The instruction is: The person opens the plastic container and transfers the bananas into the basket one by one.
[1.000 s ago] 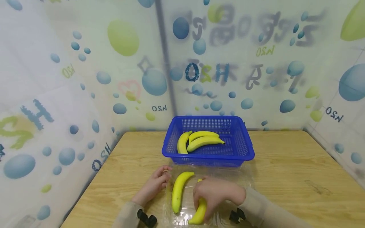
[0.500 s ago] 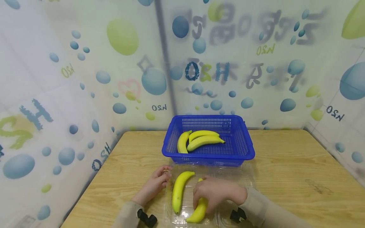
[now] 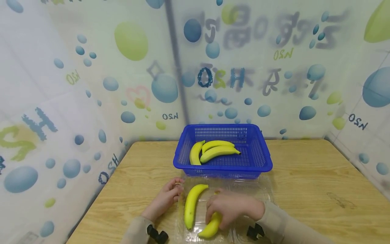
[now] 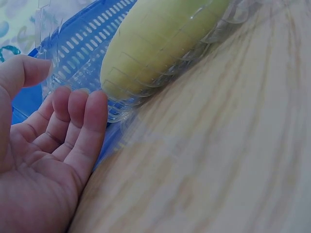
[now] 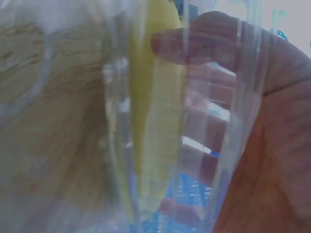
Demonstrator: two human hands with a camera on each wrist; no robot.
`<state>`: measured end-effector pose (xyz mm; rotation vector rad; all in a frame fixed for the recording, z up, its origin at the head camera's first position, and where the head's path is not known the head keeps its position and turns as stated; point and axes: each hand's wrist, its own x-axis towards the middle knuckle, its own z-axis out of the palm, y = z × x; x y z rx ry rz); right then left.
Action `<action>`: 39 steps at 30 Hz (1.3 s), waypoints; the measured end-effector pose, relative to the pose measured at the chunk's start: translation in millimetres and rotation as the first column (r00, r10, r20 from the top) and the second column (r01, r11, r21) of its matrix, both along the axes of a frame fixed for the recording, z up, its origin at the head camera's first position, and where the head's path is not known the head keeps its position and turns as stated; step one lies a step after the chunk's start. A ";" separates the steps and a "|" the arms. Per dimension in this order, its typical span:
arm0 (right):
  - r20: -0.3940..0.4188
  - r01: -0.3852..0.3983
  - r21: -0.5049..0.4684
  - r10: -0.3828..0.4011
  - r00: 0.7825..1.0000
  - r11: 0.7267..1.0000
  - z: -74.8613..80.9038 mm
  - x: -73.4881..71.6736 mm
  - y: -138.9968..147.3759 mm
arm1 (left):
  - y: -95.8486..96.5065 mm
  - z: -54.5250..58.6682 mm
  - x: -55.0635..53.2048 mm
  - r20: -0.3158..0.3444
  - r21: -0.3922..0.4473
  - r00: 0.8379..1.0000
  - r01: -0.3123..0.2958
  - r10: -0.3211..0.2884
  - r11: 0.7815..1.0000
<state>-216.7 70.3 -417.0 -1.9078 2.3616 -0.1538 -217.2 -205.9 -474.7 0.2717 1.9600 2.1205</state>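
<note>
A clear plastic clamshell container [image 3: 251,189] lies spread on the table. Inside its left half rests a yellow banana [image 3: 192,206], slanting lengthwise. Just right of it, my right hand [image 3: 233,205] grips a second banana [image 3: 210,229] from above, hiding its middle. In the right wrist view, the thumb and fingers of that hand [image 5: 277,97] are around the banana [image 5: 160,111], seen through clear plastic. My left hand [image 3: 167,195] is at the container's far left side. Its bent fingertips touch the clear wall in the left wrist view, with the thumb apart from them.
Behind the container stands a blue perforated basket [image 3: 253,167] holding three bananas [image 3: 219,153] in its left part. A wooden table [image 3: 317,189] carries everything. Patterned sheets [image 3: 259,91] with printed dots hang at the back and both sides.
The gripped banana's near end has shifted slightly to the left and away from me. My right hand stays around it, and the left hand has hardly moved.
</note>
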 end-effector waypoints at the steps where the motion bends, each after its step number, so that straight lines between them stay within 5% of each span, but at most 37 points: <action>1: -0.004 -0.004 -0.001 0.004 1.000 1.000 0.1 0.0 0.1 | 0.1 -0.2 0.0 -0.001 0.003 1.000 0.001 -0.001 1.000; 19: -0.011 -0.108 -0.107 0.107 0.994 0.988 0.1 -3.1 2.8 | 0.4 -0.1 -0.1 -0.007 0.006 1.000 0.005 -0.005 1.000; 39: 0.000 -0.104 -0.188 0.106 0.994 0.977 11.1 -4.5 8.5 | -0.4 -1.2 0.2 -0.007 -0.007 1.000 0.014 -0.014 1.000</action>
